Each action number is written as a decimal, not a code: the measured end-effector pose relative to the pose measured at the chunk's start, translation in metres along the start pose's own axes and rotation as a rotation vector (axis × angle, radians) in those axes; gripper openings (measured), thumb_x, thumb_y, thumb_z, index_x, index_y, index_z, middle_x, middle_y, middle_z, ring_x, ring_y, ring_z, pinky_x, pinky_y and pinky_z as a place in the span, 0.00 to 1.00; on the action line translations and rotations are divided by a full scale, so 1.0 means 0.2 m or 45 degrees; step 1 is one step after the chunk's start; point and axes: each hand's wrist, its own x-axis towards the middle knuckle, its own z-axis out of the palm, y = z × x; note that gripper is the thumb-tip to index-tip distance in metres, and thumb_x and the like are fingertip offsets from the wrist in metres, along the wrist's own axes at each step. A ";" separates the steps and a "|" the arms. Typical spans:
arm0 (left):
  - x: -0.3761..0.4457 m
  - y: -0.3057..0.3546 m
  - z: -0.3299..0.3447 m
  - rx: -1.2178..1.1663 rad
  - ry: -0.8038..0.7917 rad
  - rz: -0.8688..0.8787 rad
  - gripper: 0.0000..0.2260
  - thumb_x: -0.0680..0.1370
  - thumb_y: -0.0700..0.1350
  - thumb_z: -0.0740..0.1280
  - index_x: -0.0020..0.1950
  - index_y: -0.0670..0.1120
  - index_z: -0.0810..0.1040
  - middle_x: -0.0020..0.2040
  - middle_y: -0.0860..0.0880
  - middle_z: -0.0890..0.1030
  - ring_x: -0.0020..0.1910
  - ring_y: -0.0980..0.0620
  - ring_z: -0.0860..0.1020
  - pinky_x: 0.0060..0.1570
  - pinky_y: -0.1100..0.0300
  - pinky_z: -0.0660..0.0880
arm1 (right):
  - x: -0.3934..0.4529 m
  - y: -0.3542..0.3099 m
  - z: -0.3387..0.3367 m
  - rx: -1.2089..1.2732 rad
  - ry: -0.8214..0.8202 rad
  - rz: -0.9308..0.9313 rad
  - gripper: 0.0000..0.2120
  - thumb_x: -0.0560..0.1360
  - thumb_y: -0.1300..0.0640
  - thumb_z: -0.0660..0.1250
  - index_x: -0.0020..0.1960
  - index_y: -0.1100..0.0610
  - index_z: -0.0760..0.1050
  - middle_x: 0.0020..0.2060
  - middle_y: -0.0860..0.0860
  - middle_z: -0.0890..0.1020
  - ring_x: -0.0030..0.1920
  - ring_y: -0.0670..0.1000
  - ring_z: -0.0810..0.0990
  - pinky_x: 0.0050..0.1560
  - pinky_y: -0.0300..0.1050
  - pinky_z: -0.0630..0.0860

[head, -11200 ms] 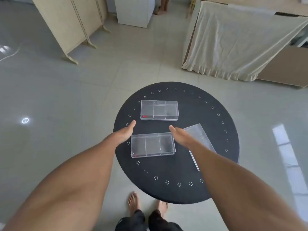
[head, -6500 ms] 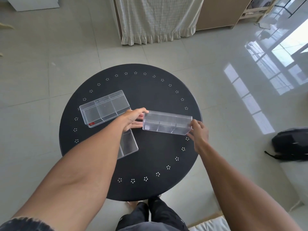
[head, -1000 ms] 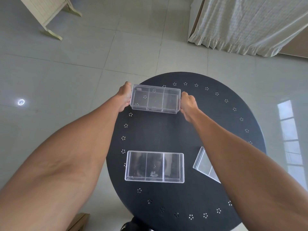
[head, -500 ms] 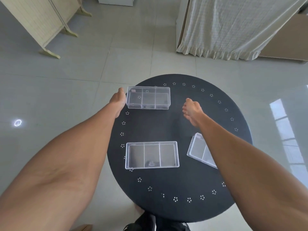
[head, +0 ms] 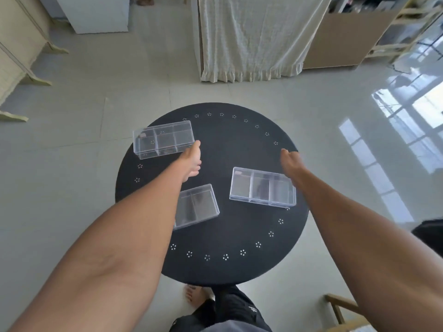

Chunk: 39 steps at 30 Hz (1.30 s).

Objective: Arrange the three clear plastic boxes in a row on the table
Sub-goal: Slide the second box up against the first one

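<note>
Left hand (head: 191,161) empty, fingers loosely extended, hovering above the desk (head: 239,144) with fingertips right at the near right corner of the far box (head: 163,139); touching or just short of it, impossible to tell. Right hand (head: 291,160) also empty, loosely curled, held just beyond the far right corner of the right box (head: 262,187), not gripping it. Third box (head: 195,207) under and behind the left forearm, partly hidden, angled differently from the other two. All three boxes resting on the desk, well apart, forming a loose triangle and not a line.

Judged step: between placements, nothing carried, row not yet formed. Next move likely calls for picking one box, probably the right one or the half-hidden one, gripping it by both short ends, turning it to match the far box's angle, and setting it down in line with it.
</note>
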 end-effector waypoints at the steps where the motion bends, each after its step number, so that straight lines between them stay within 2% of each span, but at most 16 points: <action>1: 0.00 0.00 0.06 0.020 -0.032 0.009 0.20 0.82 0.62 0.52 0.55 0.47 0.70 0.42 0.47 0.72 0.40 0.50 0.73 0.48 0.55 0.73 | 0.00 0.07 -0.05 -0.012 0.012 0.017 0.19 0.87 0.50 0.52 0.58 0.64 0.75 0.51 0.61 0.76 0.52 0.59 0.75 0.53 0.48 0.67; 3: 0.01 -0.01 0.19 0.055 -0.078 0.007 0.21 0.82 0.62 0.53 0.55 0.45 0.72 0.46 0.45 0.73 0.43 0.47 0.73 0.50 0.54 0.73 | -0.01 0.19 -0.14 -0.029 0.014 0.040 0.19 0.87 0.54 0.52 0.60 0.67 0.75 0.51 0.62 0.75 0.53 0.58 0.75 0.52 0.47 0.66; 5: 0.01 -0.02 0.30 0.118 -0.094 -0.004 0.26 0.83 0.62 0.53 0.66 0.43 0.72 0.48 0.43 0.74 0.42 0.46 0.72 0.49 0.54 0.75 | -0.01 0.30 -0.19 0.007 -0.012 0.077 0.17 0.85 0.51 0.54 0.55 0.64 0.74 0.50 0.60 0.75 0.51 0.57 0.76 0.50 0.48 0.68; 6: 0.02 -0.03 0.34 0.159 -0.101 -0.020 0.29 0.82 0.62 0.52 0.71 0.41 0.70 0.48 0.42 0.74 0.41 0.47 0.73 0.47 0.55 0.75 | -0.01 0.35 -0.20 0.028 -0.032 0.116 0.18 0.82 0.48 0.54 0.50 0.61 0.73 0.46 0.59 0.75 0.46 0.56 0.76 0.46 0.48 0.69; 7: 0.02 -0.04 0.38 0.196 -0.114 -0.034 0.31 0.82 0.62 0.52 0.73 0.40 0.68 0.50 0.41 0.75 0.45 0.45 0.76 0.48 0.54 0.75 | -0.01 0.40 -0.20 0.046 -0.053 0.154 0.17 0.78 0.45 0.54 0.44 0.58 0.71 0.43 0.57 0.74 0.39 0.54 0.74 0.40 0.47 0.67; 8: 0.02 -0.06 0.42 0.226 -0.130 -0.046 0.32 0.82 0.63 0.51 0.76 0.40 0.66 0.55 0.39 0.76 0.55 0.42 0.79 0.55 0.52 0.76 | 0.01 0.45 -0.20 0.091 -0.072 0.204 0.15 0.78 0.45 0.54 0.41 0.55 0.68 0.39 0.56 0.72 0.35 0.53 0.70 0.36 0.46 0.65; 9: 0.03 -0.07 0.45 0.254 -0.147 -0.060 0.33 0.82 0.63 0.51 0.77 0.40 0.64 0.63 0.38 0.75 0.66 0.39 0.76 0.64 0.48 0.74 | 0.01 0.48 -0.20 0.155 -0.099 0.246 0.14 0.80 0.47 0.55 0.41 0.54 0.68 0.37 0.55 0.71 0.32 0.52 0.69 0.33 0.44 0.63; 10: 0.04 -0.07 0.48 0.269 -0.174 -0.080 0.34 0.82 0.63 0.50 0.78 0.41 0.63 0.69 0.37 0.73 0.71 0.37 0.72 0.68 0.46 0.71 | 0.01 0.50 -0.19 0.212 -0.133 0.288 0.13 0.82 0.50 0.55 0.43 0.55 0.69 0.37 0.55 0.71 0.32 0.52 0.69 0.32 0.42 0.64; 12: 0.05 -0.09 0.52 0.238 -0.226 -0.096 0.33 0.82 0.63 0.49 0.80 0.42 0.61 0.74 0.38 0.71 0.70 0.38 0.73 0.67 0.46 0.71 | -0.02 0.51 -0.17 0.294 -0.215 0.298 0.11 0.84 0.53 0.54 0.51 0.56 0.73 0.42 0.57 0.73 0.37 0.53 0.72 0.31 0.40 0.68; 15: 0.06 -0.08 0.52 0.111 -0.253 -0.109 0.34 0.83 0.64 0.48 0.80 0.41 0.60 0.74 0.38 0.71 0.67 0.38 0.76 0.66 0.46 0.72 | 0.02 0.52 -0.14 0.391 -0.246 0.245 0.12 0.84 0.53 0.54 0.55 0.57 0.74 0.49 0.56 0.74 0.46 0.56 0.73 0.37 0.43 0.72; 19: 0.10 -0.05 0.46 -0.012 -0.248 -0.116 0.38 0.81 0.67 0.46 0.81 0.41 0.57 0.77 0.37 0.68 0.73 0.38 0.71 0.72 0.45 0.67 | 0.10 0.48 -0.09 0.441 -0.257 0.225 0.23 0.83 0.53 0.54 0.63 0.68 0.80 0.50 0.56 0.77 0.49 0.56 0.76 0.36 0.42 0.78; 22: 0.12 -0.02 0.37 -0.073 -0.202 -0.114 0.40 0.80 0.69 0.45 0.82 0.41 0.56 0.78 0.38 0.66 0.74 0.39 0.69 0.72 0.46 0.66 | 0.11 0.37 -0.03 0.433 -0.292 0.207 0.19 0.85 0.54 0.54 0.56 0.64 0.79 0.49 0.58 0.80 0.49 0.57 0.80 0.32 0.38 0.80; 26: 0.14 0.01 0.21 -0.119 -0.171 -0.124 0.42 0.80 0.71 0.45 0.82 0.41 0.55 0.80 0.39 0.63 0.77 0.40 0.66 0.75 0.46 0.64 | 0.13 0.20 0.08 0.449 -0.330 0.198 0.12 0.85 0.56 0.54 0.53 0.59 0.75 0.48 0.58 0.78 0.47 0.58 0.80 0.29 0.37 0.79; 31: 0.15 -0.01 -0.04 -0.213 -0.103 -0.141 0.40 0.81 0.68 0.47 0.81 0.39 0.57 0.80 0.40 0.62 0.78 0.41 0.64 0.76 0.46 0.61 | 0.16 0.00 0.29 0.371 -0.456 0.127 0.16 0.82 0.58 0.56 0.58 0.61 0.81 0.50 0.57 0.80 0.49 0.56 0.80 0.47 0.48 0.80; 36: 0.16 -0.09 -0.31 -0.278 0.003 -0.164 0.33 0.84 0.61 0.48 0.80 0.37 0.59 0.80 0.39 0.63 0.78 0.40 0.64 0.75 0.47 0.62 | 0.08 -0.22 0.50 0.264 -0.563 0.098 0.15 0.83 0.61 0.56 0.54 0.62 0.81 0.50 0.58 0.83 0.49 0.58 0.82 0.36 0.45 0.83; 39: 0.15 -0.15 -0.47 -0.313 0.063 -0.181 0.31 0.85 0.58 0.49 0.80 0.36 0.60 0.79 0.38 0.64 0.77 0.40 0.65 0.74 0.47 0.63 | 0.01 -0.31 0.62 0.223 -0.611 0.057 0.15 0.84 0.62 0.55 0.50 0.62 0.80 0.49 0.57 0.86 0.45 0.57 0.86 0.38 0.45 0.81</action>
